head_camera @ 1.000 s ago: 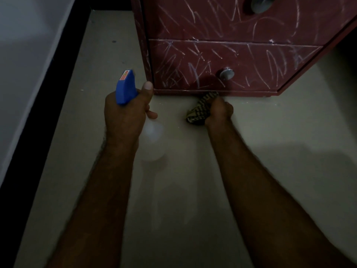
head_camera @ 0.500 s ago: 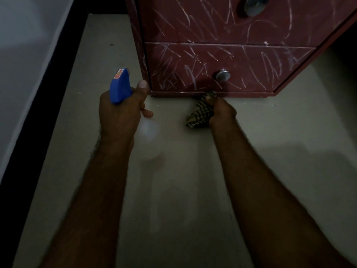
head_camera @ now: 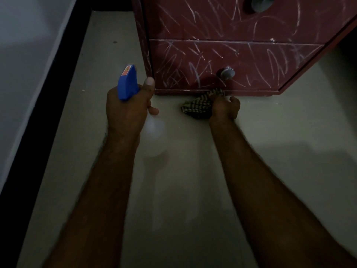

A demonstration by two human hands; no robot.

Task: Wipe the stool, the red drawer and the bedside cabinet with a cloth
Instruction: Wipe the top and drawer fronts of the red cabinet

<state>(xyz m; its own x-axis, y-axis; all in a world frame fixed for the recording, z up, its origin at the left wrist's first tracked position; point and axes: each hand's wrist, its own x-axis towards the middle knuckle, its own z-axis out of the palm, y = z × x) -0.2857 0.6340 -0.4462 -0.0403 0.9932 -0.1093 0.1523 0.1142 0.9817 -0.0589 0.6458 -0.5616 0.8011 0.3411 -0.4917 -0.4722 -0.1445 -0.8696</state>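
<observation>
Two bare forearms reach forward over the pale floor, which carries faint shadows.

The left grip is curled round a spray bottle. The thumb lies up along the blue spray head and one finger shows below it. The bottle's whitish, see-through body hangs under the grip and above the floor. The nozzle end with its orange label points away, toward the cabinet's near left corner.

To the right, and a little farther off, the right grip is closed on a bunched, dark-checked cloth. The grip is low, at the floor. Most of the cloth sticks out to its left, while the top of the cloth touches the bottom edge of the cabinet, just under the lower drawer.

The cabinet is dark red and stands on the floor. Its front is covered in pale, chalky scribbles. The lower drawer has a round metal knob just above the cloth. Above it is the upper drawer, equally scribbled, with its own knob cut off by the top of the view.

Far left, a black skirting runs along the floor below a light wall.
</observation>
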